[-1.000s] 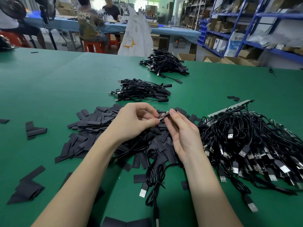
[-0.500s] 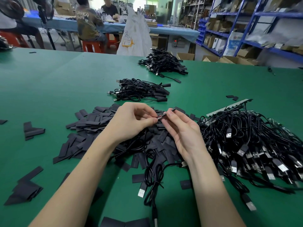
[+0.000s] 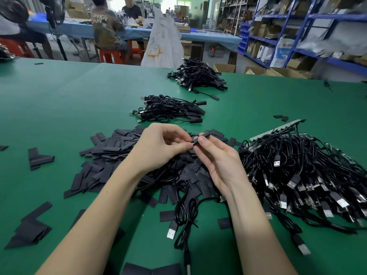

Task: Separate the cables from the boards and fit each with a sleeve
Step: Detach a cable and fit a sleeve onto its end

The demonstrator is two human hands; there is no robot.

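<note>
Black sleeve (image 3: 201, 137) pinched between both hands above the green surface (image 3: 59, 100).
Left hand (image 3: 158, 148) and right hand (image 3: 220, 159) meet fingertip to fingertip; right thumb and forefinger grip the sleeve, left fingers curl on its near end, where the cable (image 3: 186, 213) end seems to enter, too small to confirm. Cable hangs down in a loop between the forearms, USB plug (image 3: 172, 231) lying on the surface. Under the hands, loose sleeve pile (image 3: 111, 155). Right, touching it: tangle of cables on board strips (image 3: 297, 175). Beyond: two sleeved bundles, near (image 3: 170, 110) and far (image 3: 198, 76), apart. No containers on the surface; bare green left and far, edge running along the back.
</note>
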